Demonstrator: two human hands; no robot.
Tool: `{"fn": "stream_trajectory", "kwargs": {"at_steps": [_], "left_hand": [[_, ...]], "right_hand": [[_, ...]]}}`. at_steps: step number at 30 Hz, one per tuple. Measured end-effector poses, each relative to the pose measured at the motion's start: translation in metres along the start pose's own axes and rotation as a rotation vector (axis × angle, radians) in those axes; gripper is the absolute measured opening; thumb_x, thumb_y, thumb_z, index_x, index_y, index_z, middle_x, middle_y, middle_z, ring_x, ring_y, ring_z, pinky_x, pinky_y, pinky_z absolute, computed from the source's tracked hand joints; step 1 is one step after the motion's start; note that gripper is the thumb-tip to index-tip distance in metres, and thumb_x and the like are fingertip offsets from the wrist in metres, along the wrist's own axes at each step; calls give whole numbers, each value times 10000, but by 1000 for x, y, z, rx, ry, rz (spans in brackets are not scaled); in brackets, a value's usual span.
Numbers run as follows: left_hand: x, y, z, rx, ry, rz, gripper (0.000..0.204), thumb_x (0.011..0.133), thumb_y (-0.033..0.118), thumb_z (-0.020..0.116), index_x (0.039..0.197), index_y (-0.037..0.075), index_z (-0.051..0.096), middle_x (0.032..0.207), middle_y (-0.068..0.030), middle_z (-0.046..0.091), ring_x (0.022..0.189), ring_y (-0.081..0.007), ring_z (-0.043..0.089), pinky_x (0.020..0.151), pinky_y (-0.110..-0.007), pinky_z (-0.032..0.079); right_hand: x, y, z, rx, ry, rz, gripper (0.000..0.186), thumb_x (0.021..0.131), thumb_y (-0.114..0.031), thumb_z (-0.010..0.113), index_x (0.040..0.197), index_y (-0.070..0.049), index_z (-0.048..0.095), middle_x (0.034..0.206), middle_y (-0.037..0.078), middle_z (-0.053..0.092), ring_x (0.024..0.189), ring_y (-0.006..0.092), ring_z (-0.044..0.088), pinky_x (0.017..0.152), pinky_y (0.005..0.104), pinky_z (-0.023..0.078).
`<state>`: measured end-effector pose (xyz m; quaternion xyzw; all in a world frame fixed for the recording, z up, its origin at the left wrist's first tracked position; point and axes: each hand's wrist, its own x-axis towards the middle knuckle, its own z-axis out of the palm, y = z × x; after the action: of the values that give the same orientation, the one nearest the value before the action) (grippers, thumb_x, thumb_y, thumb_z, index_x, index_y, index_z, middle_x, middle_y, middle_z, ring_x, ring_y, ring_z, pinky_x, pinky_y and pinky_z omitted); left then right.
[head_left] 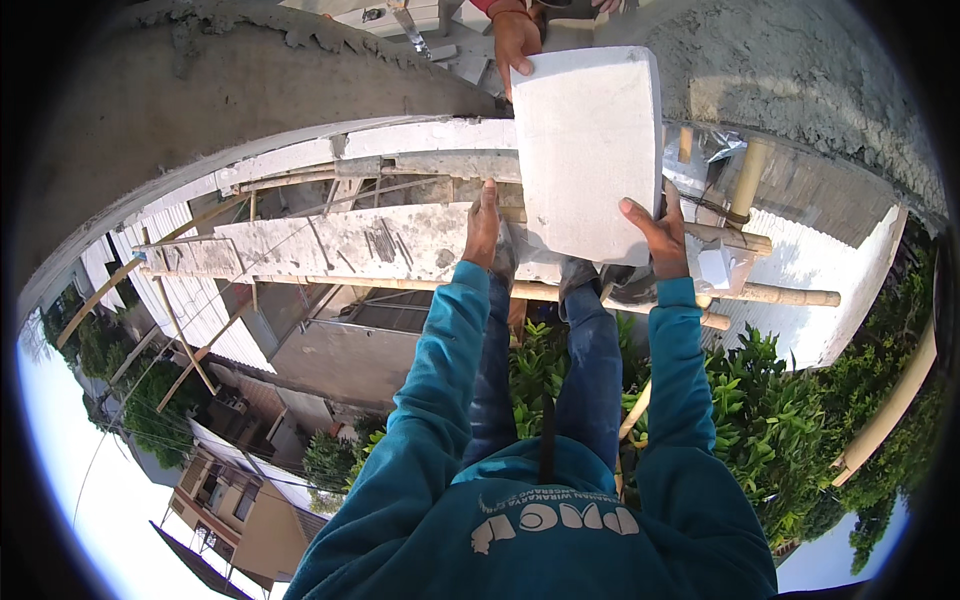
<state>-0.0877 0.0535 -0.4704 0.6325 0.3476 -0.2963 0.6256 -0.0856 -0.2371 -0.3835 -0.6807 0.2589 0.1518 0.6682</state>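
Note:
A pale grey-white lightweight concrete block [588, 150] is held up in front of me, over the edge of the wall. My right hand [662, 235] is closed on its lower right corner, the thumb on the broad face and the fingers behind the edge. To the left of the block, my left hand [482, 228] is raised with fingers stretched out, apart from it and holding nothing. Another person's hand [516, 45] in a red sleeve grips the block's upper left corner from the far side.
I stand on a scaffold with a stained plank [340, 245] and bamboo poles [790, 293]. Beyond it rise a plastered wall [240, 90] on the left and rough mortar [800, 70] on the right. Leafy bushes [770, 410] and house roofs lie far below.

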Motion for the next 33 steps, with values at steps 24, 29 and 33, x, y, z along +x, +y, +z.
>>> {"fn": "stream_trajectory", "kwargs": {"at_steps": [24,29,33], "left_hand": [[209,-67,53,929,-50,997,593,952,116,544,1511,30,367,1597,-216,285,1490,-410,224,1212,-537,178],[166,-93,64,513,359,673,551,927,6,504,1471,4,419,1560,-256,331,1442,-423,323,1210,-447,249],[93,-141,34,229,270,423,460,981,73,535,1426,-30,475,1498,-270,434,1350,-356,490,1108,-370,398]], "right_hand": [[-99,101,-70,-970,287,118,948,626,-207,877,1449,-24,442,1362,206,547,1246,386,551,1039,482,456],[-77,80,-53,-1027,193,-77,924,611,-208,875,1421,-28,467,1292,197,575,1188,379,578,989,487,473],[-34,60,-30,-1063,88,-273,893,602,-235,867,1394,-49,500,1158,170,598,1061,365,607,891,482,494]]}}
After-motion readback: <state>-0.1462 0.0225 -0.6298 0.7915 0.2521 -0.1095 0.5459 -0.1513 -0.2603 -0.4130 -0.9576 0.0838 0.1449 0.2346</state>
